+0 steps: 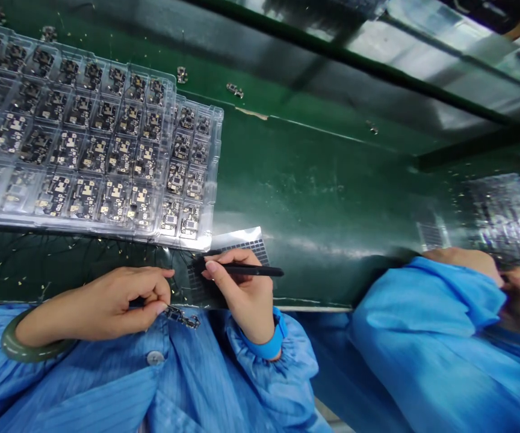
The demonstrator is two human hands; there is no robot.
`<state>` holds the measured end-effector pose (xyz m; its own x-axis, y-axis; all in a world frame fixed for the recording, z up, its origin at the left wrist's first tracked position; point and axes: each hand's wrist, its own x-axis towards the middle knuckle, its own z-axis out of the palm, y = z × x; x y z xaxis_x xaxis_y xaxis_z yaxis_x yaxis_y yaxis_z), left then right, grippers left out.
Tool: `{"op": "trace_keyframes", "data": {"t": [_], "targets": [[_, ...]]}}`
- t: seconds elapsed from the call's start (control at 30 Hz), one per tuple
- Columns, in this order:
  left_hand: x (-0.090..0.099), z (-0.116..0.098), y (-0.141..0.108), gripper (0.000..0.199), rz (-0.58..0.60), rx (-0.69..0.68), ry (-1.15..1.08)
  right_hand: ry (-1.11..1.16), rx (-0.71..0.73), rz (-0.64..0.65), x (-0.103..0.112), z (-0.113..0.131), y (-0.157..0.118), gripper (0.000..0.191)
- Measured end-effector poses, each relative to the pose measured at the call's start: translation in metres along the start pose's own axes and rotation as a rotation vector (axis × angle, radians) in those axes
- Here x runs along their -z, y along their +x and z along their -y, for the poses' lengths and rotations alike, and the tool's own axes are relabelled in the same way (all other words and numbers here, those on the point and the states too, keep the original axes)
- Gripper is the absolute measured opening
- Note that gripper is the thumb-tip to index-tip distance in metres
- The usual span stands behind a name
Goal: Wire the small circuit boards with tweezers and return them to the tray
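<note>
Between its thumb and fingers, my left hand [127, 300] pinches a small circuit board [182, 316] over the table's front edge. My right hand [244, 291] grips a black pen-like tool [255, 270], probably tweezers, whose tip points left and is hard to make out. Beneath that tip lies a sheet of small black rectangular stickers [257, 245], partly covered by my right hand. To the upper left, clear plastic trays [188, 242] overlap, their compartments filled with many similar boards. Thin dark wires trail out along the trays' front side.
Loose small boards [235, 90] lie along the back of the green table [314, 180]. At the right sits a co-worker in a blue sleeve [422, 313], near another sticker sheet [432, 234] and a blurred tray [513, 210]. A dark bar [354, 60] crosses above the table's back.
</note>
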<state>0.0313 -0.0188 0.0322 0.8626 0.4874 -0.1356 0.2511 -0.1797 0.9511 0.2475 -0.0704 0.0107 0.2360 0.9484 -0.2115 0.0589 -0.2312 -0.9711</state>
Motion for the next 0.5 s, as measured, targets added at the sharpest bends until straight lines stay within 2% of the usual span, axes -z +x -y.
{"op": "trace_keyframes", "data": {"t": [0.2,0.4,0.5], "targets": [[0.0003,0.0020,0.0001,0.013,0.009,-0.027,-0.002,-0.098,0.063,0.035,0.0001,-0.0027,-0.0011,0.014],[0.0005,0.0017,-0.0004,0.014,0.013,-0.033,0.006,-0.003,0.032,0.037,-0.0020,0.0019,-0.0017,0.013],[0.0010,0.0017,0.0009,0.014,0.015,-0.033,0.005,0.083,0.061,-0.026,-0.0021,0.0020,-0.0018,0.013]]}}
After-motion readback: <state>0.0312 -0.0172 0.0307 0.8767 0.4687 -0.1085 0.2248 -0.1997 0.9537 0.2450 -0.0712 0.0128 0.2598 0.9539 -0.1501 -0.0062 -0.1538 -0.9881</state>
